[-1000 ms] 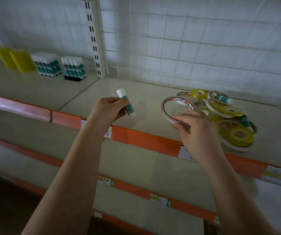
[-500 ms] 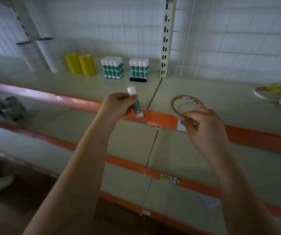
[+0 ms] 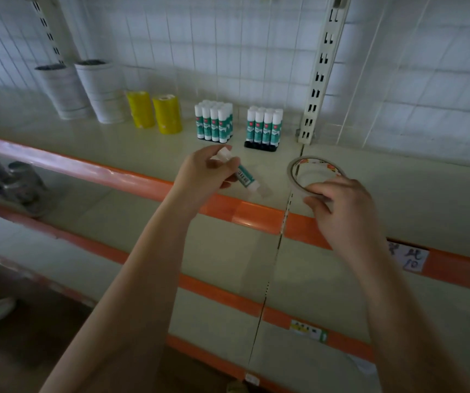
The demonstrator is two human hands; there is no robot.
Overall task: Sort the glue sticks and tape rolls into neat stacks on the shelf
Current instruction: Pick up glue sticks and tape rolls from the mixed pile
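Glue stick (image 3: 244, 177): teal label, white cap

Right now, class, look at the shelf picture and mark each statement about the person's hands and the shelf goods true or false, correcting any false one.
1. The left hand holds a glue stick. True.
2. The right hand holds a yellow roll. False: it grips a thin tape roll with a printed rim; the yellow rolls stand on the shelf.
3. Two groups of glue sticks stand upright at the back of the shelf. True.
4. The held glue stick stands upright among the others. False: it is tilted in the hand, in front of the groups.
5. The front edge of the shelf is blue. False: the edge strip is orange.
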